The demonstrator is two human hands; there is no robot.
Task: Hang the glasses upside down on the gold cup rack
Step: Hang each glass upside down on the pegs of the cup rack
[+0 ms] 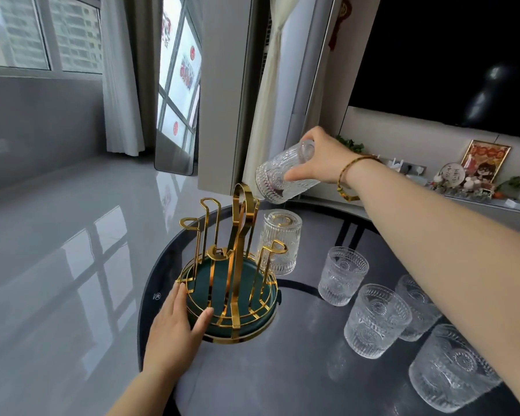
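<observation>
The gold cup rack with a dark green base stands on the round dark table. One ribbed clear glass hangs upside down on a far-right prong. My right hand holds another ribbed glass tilted, mouth down and toward me, in the air just above and right of the rack's tall centre handle. My left hand lies flat with fingers spread on the near-left rim of the rack's base. Several upright glasses stand on the table to the right, under my right forearm.
The table's left edge drops to a glossy grey floor. A wall panel and curtain rise just behind the rack. A shelf with a framed picture and plants runs along the back right.
</observation>
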